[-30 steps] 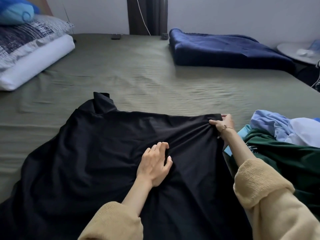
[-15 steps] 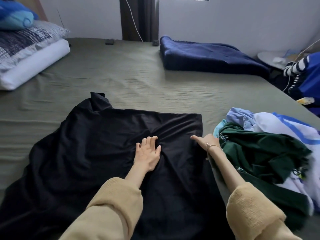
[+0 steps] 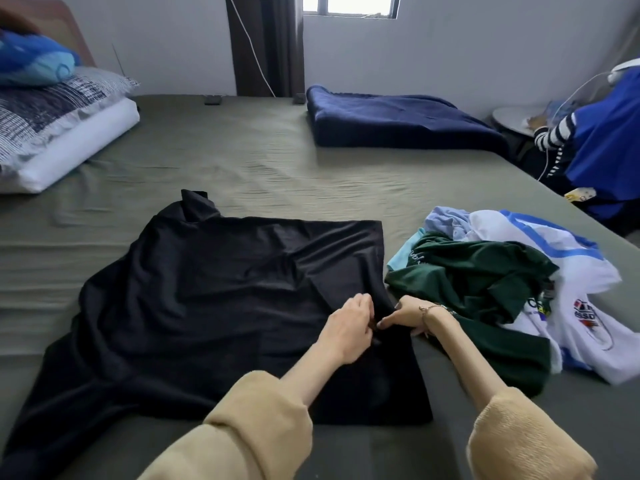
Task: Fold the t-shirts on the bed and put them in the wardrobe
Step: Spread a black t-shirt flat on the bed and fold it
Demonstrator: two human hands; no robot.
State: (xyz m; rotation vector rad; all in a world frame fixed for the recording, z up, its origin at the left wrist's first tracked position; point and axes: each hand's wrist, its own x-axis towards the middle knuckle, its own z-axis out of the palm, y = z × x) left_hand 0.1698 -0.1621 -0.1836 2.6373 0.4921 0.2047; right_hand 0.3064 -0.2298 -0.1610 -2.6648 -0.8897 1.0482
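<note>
Pillows [image 3: 52, 133] lay stacked at the far left of the bed [image 3: 242, 161], a blue cushion [image 3: 34, 64] on top of a patterned one and a white one beneath. Right of them, a black t-shirt [image 3: 207, 289] was spread flat on the olive sheet, its right side folded to a straight edge and its left side trailing toward the near left corner. Both hands met at the right edge of that shirt. The left hand [image 3: 348, 329] had its fingers curled down onto the black cloth, and its grip appeared to pinch a raised fold. The right hand [image 3: 405, 315], wearing a thin bracelet at the wrist, touched the same fold from the other side, fingers extended toward the left hand; whether its grip held the cloth could not be told. Tan sleeves covered both forearms. Beyond the hands, a folded navy blanket [image 3: 398, 121] rested at the far edge of the bed. Just beside the black shirt to the right sat a heap of unfolded shirts: a dark green t-shirt [image 3: 485, 282] on top, a white and blue t-shirt [image 3: 571, 278] under it, and a pale blue garment [image 3: 446, 220] behind.
</note>
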